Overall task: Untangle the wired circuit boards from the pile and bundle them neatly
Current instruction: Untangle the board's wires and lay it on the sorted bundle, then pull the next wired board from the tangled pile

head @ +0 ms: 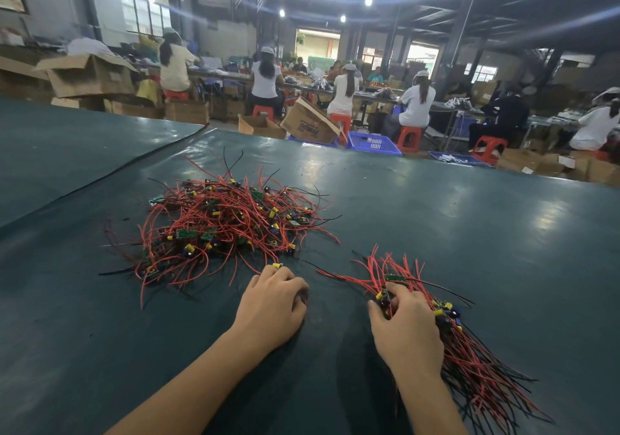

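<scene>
Our right hand [407,330] is clamped on the bundle [469,367]: thumb and fingers curl round the cluster of small boards with yellow and dark blue parts, and the red and black leads fan out from under the palm toward the near right. A few more red leads and one green board [396,277] stick out beyond the fingertips, away from us. Our left hand [273,300] lies knuckles up on the tabletop [436,216] just left of the right one, apart from it, its fingers curled down. A yellow part [276,265] sits right at its fingertips, with a red wire running from there into the pile; we cannot tell whether the fingers grip it or only touch it. The pile [228,220] lies just beyond the left hand, a loose tangle of red and black wires with green boards and yellow parts mixed through it, spread over the dark green cover. The bundle and the pile lie near each other but do not touch. Past the far edge of the tabletop we see a tilted cardboard box [310,122], a blue crate [372,142] and red stools [407,137], where seated workers [265,77] in white tops face long benches.
</scene>
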{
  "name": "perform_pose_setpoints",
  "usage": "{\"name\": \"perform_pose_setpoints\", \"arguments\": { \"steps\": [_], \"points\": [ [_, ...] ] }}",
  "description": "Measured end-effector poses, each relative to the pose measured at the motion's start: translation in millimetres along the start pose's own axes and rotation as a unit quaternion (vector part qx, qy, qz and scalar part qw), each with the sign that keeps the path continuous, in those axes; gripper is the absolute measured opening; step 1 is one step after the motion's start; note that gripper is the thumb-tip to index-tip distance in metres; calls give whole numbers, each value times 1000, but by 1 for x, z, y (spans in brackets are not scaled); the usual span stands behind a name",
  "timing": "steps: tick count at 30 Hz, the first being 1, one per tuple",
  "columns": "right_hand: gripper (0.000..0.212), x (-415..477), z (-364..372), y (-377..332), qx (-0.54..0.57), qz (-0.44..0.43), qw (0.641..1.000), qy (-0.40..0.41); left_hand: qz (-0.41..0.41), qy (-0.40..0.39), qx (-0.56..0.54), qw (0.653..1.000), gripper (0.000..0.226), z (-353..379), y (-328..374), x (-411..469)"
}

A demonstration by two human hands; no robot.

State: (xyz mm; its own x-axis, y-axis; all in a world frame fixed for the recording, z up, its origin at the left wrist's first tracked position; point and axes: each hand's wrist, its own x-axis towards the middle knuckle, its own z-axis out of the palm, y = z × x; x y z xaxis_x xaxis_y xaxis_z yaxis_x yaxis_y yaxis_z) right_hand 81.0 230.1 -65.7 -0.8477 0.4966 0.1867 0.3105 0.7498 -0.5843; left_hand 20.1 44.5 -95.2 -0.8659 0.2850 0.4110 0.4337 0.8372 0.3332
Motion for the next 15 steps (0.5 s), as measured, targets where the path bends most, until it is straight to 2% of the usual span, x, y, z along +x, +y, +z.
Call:
{"name": "perform_pose_setpoints", "arguments": {
  "steps": [3, 7, 10, 13, 15],
  "points": [
    [44, 1, 1, 1, -3, -4, 1000, -2, 14, 2, -8, 1000, 26, -1, -1, 0],
    [40, 0, 3, 2, 6, -15, 1000, 16, 49, 22, -115, 992, 27, -3, 3, 1],
    [31, 2, 8, 0, 95, -55, 994, 24, 116, 40, -139, 983, 28, -7, 12, 0],
    [12, -1, 19, -8, 236, -102, 966, -29, 215, 40, -127, 967, 30, -12, 24, -3],
    [20, -4, 25, -14, 319, -90, 941, -74, 236, 51, -146, 959, 29, -14, 30, -4]
  ]
}}
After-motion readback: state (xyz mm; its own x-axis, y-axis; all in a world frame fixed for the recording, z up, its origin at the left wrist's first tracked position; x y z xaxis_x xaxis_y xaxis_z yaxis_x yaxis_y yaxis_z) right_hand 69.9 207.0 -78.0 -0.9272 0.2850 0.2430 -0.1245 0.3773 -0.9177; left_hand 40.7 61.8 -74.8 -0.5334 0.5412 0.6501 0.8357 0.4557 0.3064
